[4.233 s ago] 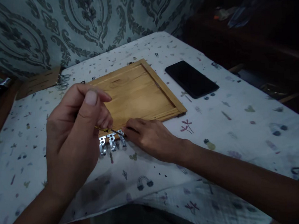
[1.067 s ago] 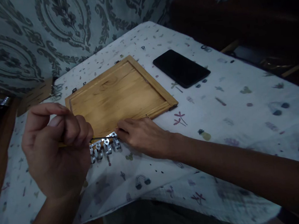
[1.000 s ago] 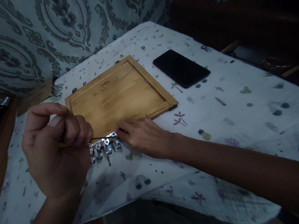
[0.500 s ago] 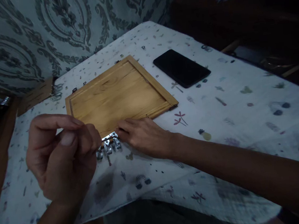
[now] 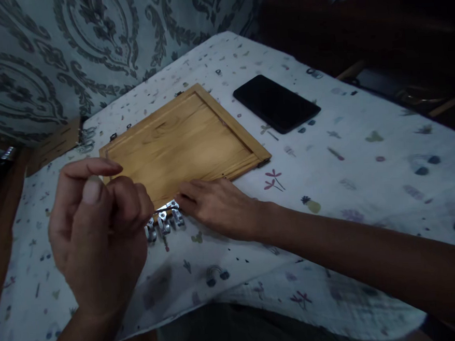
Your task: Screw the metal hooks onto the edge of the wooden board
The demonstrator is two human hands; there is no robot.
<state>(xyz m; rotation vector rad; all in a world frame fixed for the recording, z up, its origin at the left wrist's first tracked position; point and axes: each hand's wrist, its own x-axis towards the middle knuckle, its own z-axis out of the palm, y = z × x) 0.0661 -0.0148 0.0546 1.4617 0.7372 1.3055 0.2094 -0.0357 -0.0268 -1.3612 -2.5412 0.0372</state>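
A wooden panel (image 5: 179,142) with a raised frame lies flat on the patterned cloth. Small metal clips (image 5: 164,222) line its near edge, partly hidden by my left hand. My left hand (image 5: 99,226) is raised in front of the panel's near left corner, its fingers curled; a thin dark rod runs from beside it toward the clips, and whatever the fingers grip is hidden. Against the panel's near edge, just right of the clips, rests my right hand (image 5: 218,207), with fingers bent together and their tips out of sight.
A black phone (image 5: 276,103) lies to the right of the panel. Brown cardboard (image 5: 54,146) with more metal clips (image 5: 87,140) sits at the table's left edge. The white cloth (image 5: 353,182) covers the table, and a patterned wall covering (image 5: 100,23) stands behind.
My left hand has turned slightly, and its index finger and thumb have moved apart at the tips. My right hand and the panel stay where they were.
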